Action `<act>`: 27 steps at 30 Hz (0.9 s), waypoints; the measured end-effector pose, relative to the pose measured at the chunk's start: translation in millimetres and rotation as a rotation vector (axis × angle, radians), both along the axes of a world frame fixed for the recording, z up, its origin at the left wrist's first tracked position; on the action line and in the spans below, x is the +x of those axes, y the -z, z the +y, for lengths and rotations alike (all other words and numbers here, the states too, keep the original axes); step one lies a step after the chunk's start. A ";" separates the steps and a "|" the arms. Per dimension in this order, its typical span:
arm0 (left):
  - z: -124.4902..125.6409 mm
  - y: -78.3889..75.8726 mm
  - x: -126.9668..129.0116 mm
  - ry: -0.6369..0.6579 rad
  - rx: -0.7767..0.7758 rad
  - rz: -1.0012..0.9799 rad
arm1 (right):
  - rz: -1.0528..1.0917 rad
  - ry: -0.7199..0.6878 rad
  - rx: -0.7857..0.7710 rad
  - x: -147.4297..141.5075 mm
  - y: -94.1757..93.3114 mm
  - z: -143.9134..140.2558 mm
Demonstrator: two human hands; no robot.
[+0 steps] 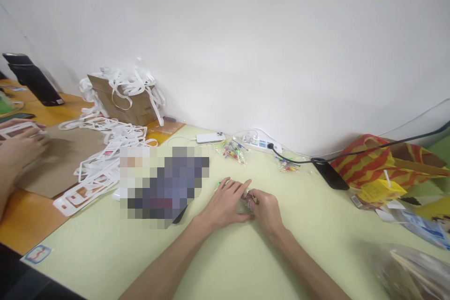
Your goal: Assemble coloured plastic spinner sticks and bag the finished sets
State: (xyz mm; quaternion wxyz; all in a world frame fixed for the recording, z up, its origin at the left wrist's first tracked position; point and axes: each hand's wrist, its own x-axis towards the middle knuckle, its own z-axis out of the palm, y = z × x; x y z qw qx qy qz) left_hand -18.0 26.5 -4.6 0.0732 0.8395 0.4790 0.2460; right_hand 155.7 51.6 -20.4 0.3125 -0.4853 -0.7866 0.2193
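My left hand (225, 204) and my right hand (266, 210) meet on the pale yellow table (246, 262). Between them they pinch a small clear plastic bag (247, 198); its contents are too small to tell. A bit of green shows at the left hand's fingertips. The left hand's fingers lie spread over the bag. The right hand's fingers curl against it from the right. Two more small clear bags of coloured bits (232, 151) (288, 165) lie farther back near the wall.
A white phone (210, 138) and white power strip (258, 142) lie by the wall. White plastic frames (101, 159) and a cardboard box (123, 98) sit left. Another person's hand (19, 147) rests far left. An orange striped bag (379, 159) and packets are right.
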 end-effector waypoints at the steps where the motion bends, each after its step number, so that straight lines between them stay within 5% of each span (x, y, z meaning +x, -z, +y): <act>1: 0.2 -0.1 -0.3 0.000 -0.003 0.004 | 0.012 -0.001 -0.008 -0.1 -1.0 0.1; 8: 0.3 -0.6 -2.1 0.015 -0.004 -0.013 | 0.143 -0.055 -0.058 -1.3 -13.6 -4.6; 12: 0.0 -1.2 -2.0 0.012 -0.013 -0.016 | 0.347 -0.085 -0.241 -4.6 -16.0 -6.7; 18: 0.1 -2.0 -4.1 0.002 -0.048 -0.010 | 0.397 -0.326 -0.456 9.1 -21.5 -2.0; 23: -1.2 -5.5 -5.0 0.036 -0.060 -0.005 | 0.460 -0.180 -0.524 43.3 -21.6 -1.5; 27: -4.0 -13.3 -4.4 0.063 -0.035 0.003 | 0.482 -0.063 -0.479 72.0 -44.6 -18.8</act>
